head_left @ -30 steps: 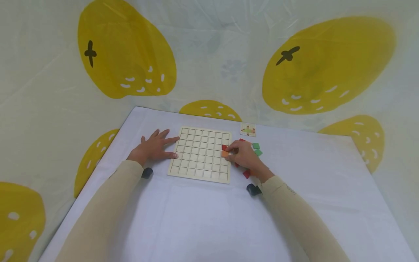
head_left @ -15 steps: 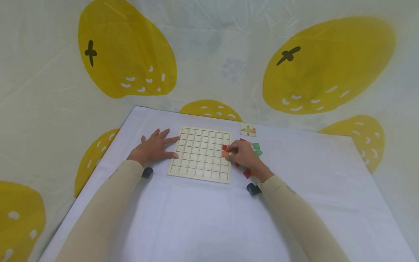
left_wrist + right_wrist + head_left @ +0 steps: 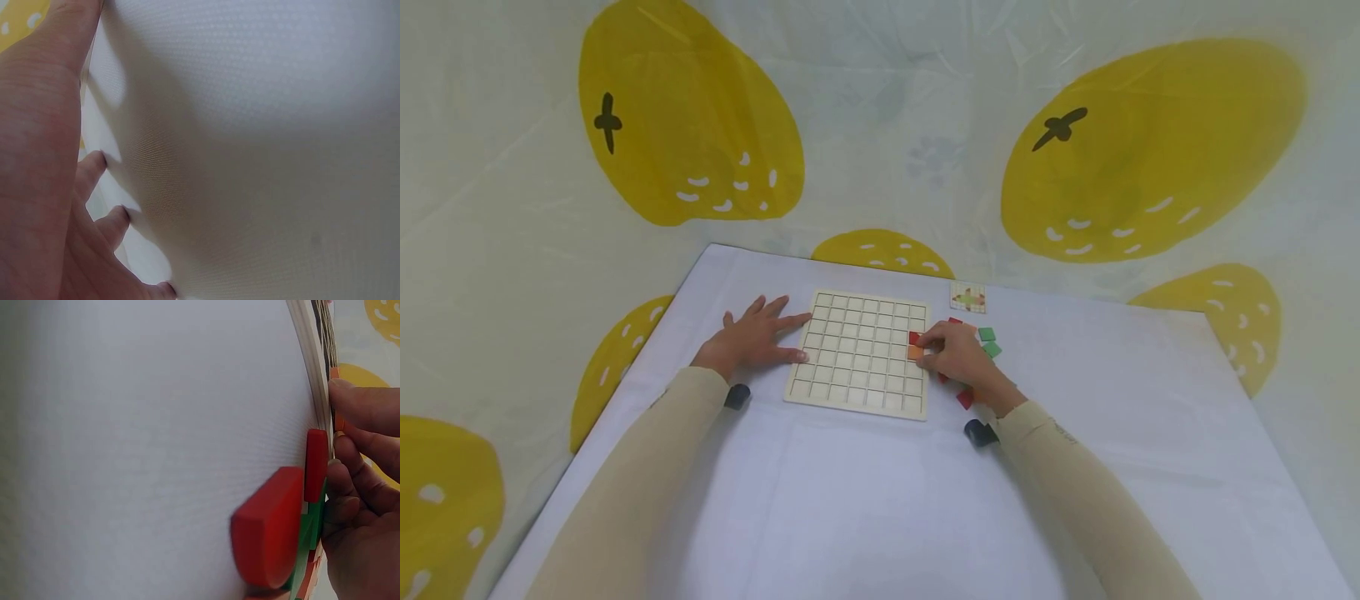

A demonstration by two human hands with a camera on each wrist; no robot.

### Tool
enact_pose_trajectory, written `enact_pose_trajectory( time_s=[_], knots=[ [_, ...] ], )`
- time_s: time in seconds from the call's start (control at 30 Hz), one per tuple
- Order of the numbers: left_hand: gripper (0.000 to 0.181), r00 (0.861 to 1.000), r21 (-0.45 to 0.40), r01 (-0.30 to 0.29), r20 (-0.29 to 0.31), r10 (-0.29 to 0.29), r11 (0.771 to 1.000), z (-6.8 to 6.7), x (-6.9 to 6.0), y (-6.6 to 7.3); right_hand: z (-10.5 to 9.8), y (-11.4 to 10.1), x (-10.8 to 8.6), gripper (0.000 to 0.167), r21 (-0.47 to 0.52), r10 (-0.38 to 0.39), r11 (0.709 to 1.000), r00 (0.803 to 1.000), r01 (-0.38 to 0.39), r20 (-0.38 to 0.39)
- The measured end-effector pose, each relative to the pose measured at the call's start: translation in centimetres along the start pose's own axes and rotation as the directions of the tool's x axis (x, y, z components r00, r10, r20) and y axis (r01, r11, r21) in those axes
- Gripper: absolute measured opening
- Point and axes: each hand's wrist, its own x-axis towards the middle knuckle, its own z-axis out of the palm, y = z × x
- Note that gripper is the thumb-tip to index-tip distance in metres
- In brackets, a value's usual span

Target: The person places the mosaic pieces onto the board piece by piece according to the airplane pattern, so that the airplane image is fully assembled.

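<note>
A pale gridded board lies flat on the white table. At its right edge, an orange tile sits just below a red tile. The right hand pinches the orange tile between thumb and fingers; the right wrist view also shows that orange tile at the fingertips of the hand. With fingers spread, the left hand touches the board's left edge with thumb and a finger. Its other fingers rest on the cloth, as the left wrist view shows of the hand.
Right of the board, partly under the right hand, lie loose tiles, among them a green tile and a red tile. A small pattern card lies at the table's back edge. Behind hangs a curtain with yellow shapes.
</note>
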Motion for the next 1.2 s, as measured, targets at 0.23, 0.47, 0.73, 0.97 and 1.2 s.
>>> enact_pose_trajectory(
  time_s=[0.23,0.47,0.73,0.97,1.2],
  knots=[
    [0.090,1.000,0.005,0.003,0.005,-0.003,1.000,-0.03,0.01,-0.01,0.04,0.02,0.05,0.031,-0.007,0.015,1.000,1.000,-0.015,-0.002],
    [0.088,1.000,0.018,0.013,-0.004,-0.012,1.000,-0.13,-0.13,0.14,0.11,0.06,0.23,0.032,-0.005,0.014,1.000,1.000,-0.014,-0.010],
    [0.088,1.000,0.010,0.014,-0.007,-0.014,1.000,-0.01,-0.09,0.20,0.12,0.16,0.22,0.033,0.003,0.026,1.000,1.000,-0.026,-0.003],
    [0.088,1.000,0.012,0.006,-0.008,-0.006,1.000,0.19,0.10,0.09,0.20,0.29,0.23,0.032,0.003,0.034,0.999,0.999,-0.034,-0.015],
    [0.089,1.000,0.008,0.016,-0.005,-0.016,1.000,-0.11,-0.13,0.21,-0.44,0.52,0.19,0.027,0.086,0.059,0.995,0.998,-0.060,0.014]
  ],
)
